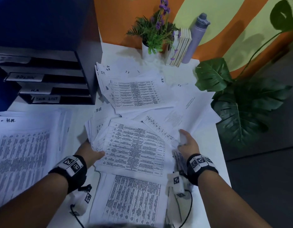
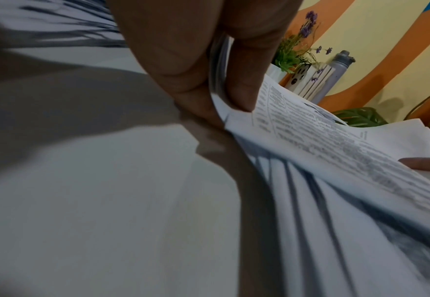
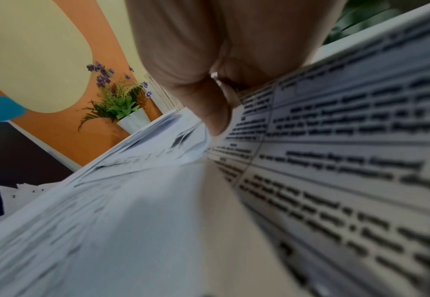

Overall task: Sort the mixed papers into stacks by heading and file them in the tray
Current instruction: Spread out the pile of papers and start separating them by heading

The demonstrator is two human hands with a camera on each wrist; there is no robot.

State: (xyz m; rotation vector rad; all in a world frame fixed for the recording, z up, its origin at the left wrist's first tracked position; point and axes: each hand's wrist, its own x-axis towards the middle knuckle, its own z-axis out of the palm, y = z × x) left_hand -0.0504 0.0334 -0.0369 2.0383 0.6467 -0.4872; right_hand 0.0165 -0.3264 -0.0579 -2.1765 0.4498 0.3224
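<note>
- Head view: the left hand [image 1: 89, 151] held a bundle [image 1: 126, 145] of printed sheets by its left edge, thumb on top and the other fingers hidden below the paper. The right hand [image 1: 187, 142] was at the right edge of the same bundle, thumb stretched out; how its other fingers lay I could not tell here. The bundle was in the middle of the white table [image 1: 214, 168], over a near sheet [image 1: 132, 199]. A stack [image 1: 22, 145] marked "H.R." lay at the left. Loose papers [image 1: 135, 89] were spread at the far side. The black tray [image 1: 50, 76] with labelled shelves stood far left. A flower pot [image 1: 148, 50], some books [image 1: 180, 46] and a bottle [image 1: 196, 38] stood at the far edge, and a leafy plant [image 1: 241, 102] at the right.
- Left wrist view: the left hand [image 2: 196, 60] pinched the corner of the bundle [image 2: 323, 140] between thumb and fingers.
- Right wrist view: the right hand [image 3: 208, 70] gripped a printed sheet [image 3: 335, 150] at its edge, thumb pressing on the paper; the picture was blurred.
</note>
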